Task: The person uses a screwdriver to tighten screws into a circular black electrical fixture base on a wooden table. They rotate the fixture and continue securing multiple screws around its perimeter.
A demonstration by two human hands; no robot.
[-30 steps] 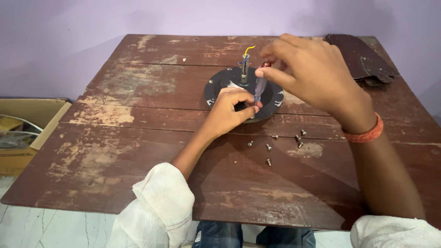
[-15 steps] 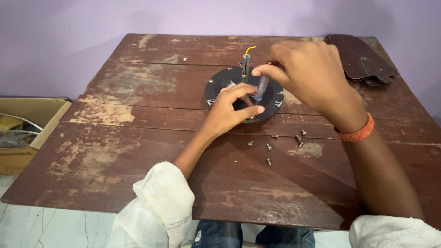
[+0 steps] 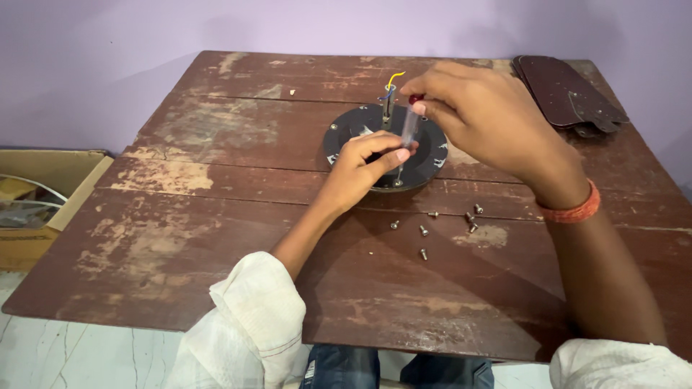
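Lilac wall (image 3: 144, 43) behind, plain paint. Pale marble-look floor (image 3: 86, 353) at bottom left. Worn brown wooden table (image 3: 216, 216) fills most of the view: plank top, finish flaking off in light patches, worst on the left side. Open cardboard box (image 3: 43, 194) sits on the floor left of the table, cables and clutter inside. Dark brown fan blades (image 3: 566, 94) stacked at the far right corner of the table, metal bracket ends facing the near side.

Round dark motor plate (image 3: 386, 148) lies flat just past table centre. Black disc, pale marks around the rim, a short upright shaft (image 3: 388, 108) at its middle with a yellow wire (image 3: 395, 76) curling out the top.

Left hand (image 3: 364, 169) rests on the near side of the plate, fingers curled, thumb and forefinger pinched around the lower shank of a screwdriver (image 3: 409, 126). Right hand (image 3: 483, 119) is above the plate, fingertips closed on the top of the clear handle with its red cap. Driver stands near upright, tip down at the plate's near rim. Orange band (image 3: 573, 209) on the right wrist.

7 small loose screws (image 3: 447, 223) scattered on the table just in front of the plate.
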